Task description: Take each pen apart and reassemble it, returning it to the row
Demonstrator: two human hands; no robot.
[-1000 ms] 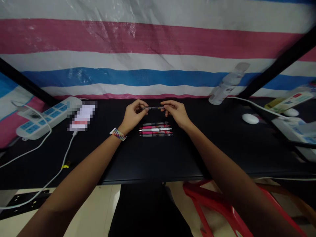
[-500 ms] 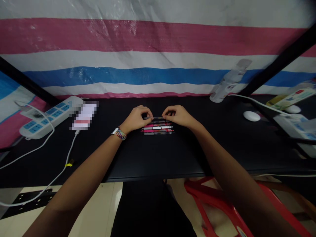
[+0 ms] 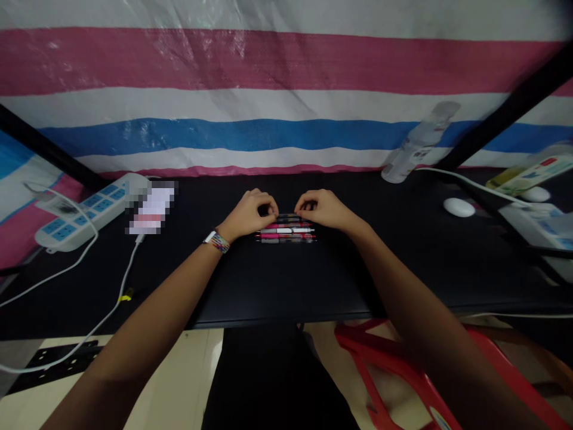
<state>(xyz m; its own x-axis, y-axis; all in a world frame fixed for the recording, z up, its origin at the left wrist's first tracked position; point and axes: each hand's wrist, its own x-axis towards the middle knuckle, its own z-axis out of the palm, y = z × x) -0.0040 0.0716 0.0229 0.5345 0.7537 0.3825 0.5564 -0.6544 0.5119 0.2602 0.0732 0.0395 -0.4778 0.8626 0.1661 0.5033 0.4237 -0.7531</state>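
Note:
Several pens lie side by side on the black desk (image 3: 277, 286), their lengths running left to right. Among them are a white pen (image 3: 293, 230), a pink-and-red pen (image 3: 286, 236) and a clear-barrelled pen (image 3: 286, 240) closest to me. At the far side of the row is a dark pen (image 3: 286, 217). My left hand (image 3: 251, 212) pinches its left end, thumb and index finger together. The right end is between the thumb and fingers of my right hand (image 3: 326, 210). The fingers partly cover both ends of this pen.
To the left are a white power strip (image 3: 96, 209), a phone (image 3: 153, 208) and its white cable (image 3: 128, 269). A clear bottle (image 3: 418, 143), a white mouse-like object (image 3: 459, 207) and a tilted bottle (image 3: 532, 173) stand right. A red stool (image 3: 389, 358) is below the desk edge.
Both hands have brought the dark pen slightly toward me, closer against the other pens. The grip looks the same, and the view has shifted a little.

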